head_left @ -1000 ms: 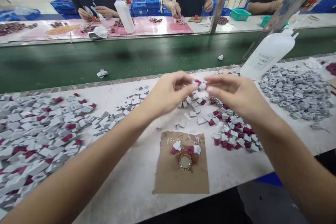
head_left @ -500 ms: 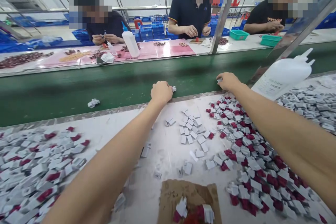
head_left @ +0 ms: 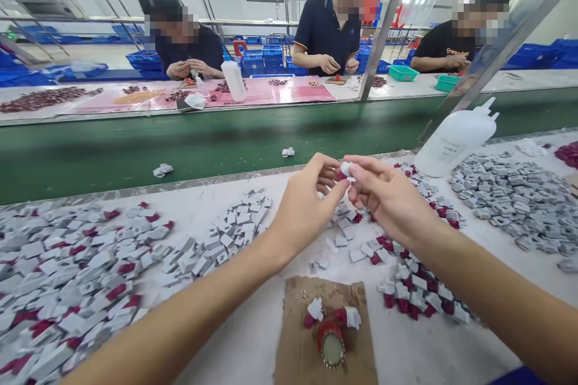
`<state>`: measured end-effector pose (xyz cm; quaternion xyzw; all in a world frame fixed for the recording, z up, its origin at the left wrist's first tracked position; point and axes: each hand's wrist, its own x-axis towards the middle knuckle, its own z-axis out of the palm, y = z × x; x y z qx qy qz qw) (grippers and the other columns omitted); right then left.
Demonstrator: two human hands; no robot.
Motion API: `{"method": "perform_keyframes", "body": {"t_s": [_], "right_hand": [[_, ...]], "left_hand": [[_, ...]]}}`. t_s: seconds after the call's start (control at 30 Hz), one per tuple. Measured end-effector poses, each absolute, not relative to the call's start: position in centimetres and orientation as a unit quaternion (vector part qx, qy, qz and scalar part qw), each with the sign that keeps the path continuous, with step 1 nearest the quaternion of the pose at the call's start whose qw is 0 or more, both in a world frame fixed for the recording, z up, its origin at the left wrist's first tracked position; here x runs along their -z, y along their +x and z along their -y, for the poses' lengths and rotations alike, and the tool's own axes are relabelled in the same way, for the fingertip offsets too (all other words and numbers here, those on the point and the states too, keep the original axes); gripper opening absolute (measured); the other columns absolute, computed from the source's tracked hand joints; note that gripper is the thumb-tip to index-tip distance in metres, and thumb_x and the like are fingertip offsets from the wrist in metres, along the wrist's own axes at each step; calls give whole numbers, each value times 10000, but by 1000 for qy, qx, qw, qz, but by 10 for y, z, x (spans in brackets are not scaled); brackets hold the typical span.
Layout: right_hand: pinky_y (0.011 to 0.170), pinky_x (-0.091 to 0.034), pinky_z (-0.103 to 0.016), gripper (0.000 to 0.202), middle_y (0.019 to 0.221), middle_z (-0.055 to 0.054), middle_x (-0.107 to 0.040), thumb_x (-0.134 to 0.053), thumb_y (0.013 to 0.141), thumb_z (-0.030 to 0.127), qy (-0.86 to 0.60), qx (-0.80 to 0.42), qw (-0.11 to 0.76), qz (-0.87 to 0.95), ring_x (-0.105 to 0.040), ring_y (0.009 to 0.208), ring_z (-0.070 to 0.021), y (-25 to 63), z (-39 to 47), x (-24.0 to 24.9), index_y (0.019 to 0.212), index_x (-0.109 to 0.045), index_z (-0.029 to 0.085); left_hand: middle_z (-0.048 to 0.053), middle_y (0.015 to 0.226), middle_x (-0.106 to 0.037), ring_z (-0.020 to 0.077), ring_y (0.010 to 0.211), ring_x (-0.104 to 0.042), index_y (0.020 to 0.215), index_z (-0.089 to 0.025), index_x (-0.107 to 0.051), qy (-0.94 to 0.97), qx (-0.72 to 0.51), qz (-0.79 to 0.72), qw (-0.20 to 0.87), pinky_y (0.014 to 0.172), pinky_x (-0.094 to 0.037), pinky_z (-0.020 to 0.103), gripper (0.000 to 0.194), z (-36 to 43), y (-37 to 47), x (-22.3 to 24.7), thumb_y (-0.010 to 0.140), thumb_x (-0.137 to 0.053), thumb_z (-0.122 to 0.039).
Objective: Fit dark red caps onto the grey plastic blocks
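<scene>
Just over the near edge of the green strip, my left hand (head_left: 307, 201) and my right hand (head_left: 388, 192) meet at the fingertips. Between them is a small white-and-maroon plastic piece (head_left: 345, 169); the right thumb and fingers pinch its white end, and the left fingers close around its maroon side. Part of it is hidden by the fingers. Below, a brown cardboard piece (head_left: 293, 337) bears a red cap-like object (head_left: 332, 346) with a toothed metal rim and two white-and-maroon pieces (head_left: 352, 316). A white piece (head_left: 288, 152) lies on the green strip beyond my left hand.
Heaps of white and maroon pieces (head_left: 99, 252) lie left and right. Grey pieces (head_left: 519, 198) are piled further right, beside a leaning white bottle (head_left: 456, 138). A metal post (head_left: 383, 30) rises from the far table. Several co-workers handle small parts across the green strip (head_left: 90, 156).
Both hands have drawn back from the green strip and come together around a white-and-maroon piece. The white piece by my left hand now lies released on the strip. The view has shifted.
</scene>
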<state>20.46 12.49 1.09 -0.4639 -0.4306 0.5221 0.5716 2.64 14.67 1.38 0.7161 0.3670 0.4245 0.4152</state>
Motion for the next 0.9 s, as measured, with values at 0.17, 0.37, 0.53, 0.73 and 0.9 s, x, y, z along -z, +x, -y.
{"method": "perform_keyframes", "body": {"t_s": [0.17, 0.37, 0.53, 0.73, 0.9], "right_hand": [[551, -590, -269, 340, 702, 19, -761, -1010, 848, 466, -515, -455, 546, 479, -715, 603, -163, 208, -57, -1, 1025, -825, 243], [800, -707, -354, 182, 1075, -63, -884, -811, 1040, 379, -531, -391, 426, 619, -849, 909, -243, 217, 10, 13, 1180, -908, 315], [731, -709, -311, 186, 1019, -52, -868, -820, 1034, 392, -554, -352, 458, 599, -837, 854, -233, 217, 30, 24, 1184, -918, 342], [687, -740, -311, 187, 927, -63, -890, -926, 911, 485, -610, -325, 485, 537, -855, 777, -263, 221, 49, 37, 1005, -931, 324], [689, -738, -293, 200, 998, -80, -910, -906, 931, 500, -615, -354, 465, 530, -877, 827, -273, 222, 64, 55, 1029, -931, 327]], "left_hand": [[38, 1002, -820, 214, 927, -766, 1097, -229, -752, 695, -398, -360, 480, 897, -594, 370, 88, -94, 12, -10, 1098, -682, -282], [39, 863, -774, 215, 807, -711, 1066, -208, -782, 635, -245, -390, 621, 758, -541, 340, 212, -45, -3, 0, 1090, -687, -396], [71, 941, -807, 238, 853, -737, 1126, -211, -792, 664, -213, -377, 610, 758, -553, 340, 255, -40, 2, -1, 1090, -683, -439], [163, 1433, -739, 353, 1306, -671, 1412, -200, -713, 842, -180, -474, 184, 1116, -555, 527, 376, -121, -13, 12, 1083, -539, -156], [179, 1541, -675, 437, 1390, -528, 1285, -201, -788, 854, -143, -489, 104, 1172, -446, 645, 495, -176, -18, 34, 942, -520, 35]]}}
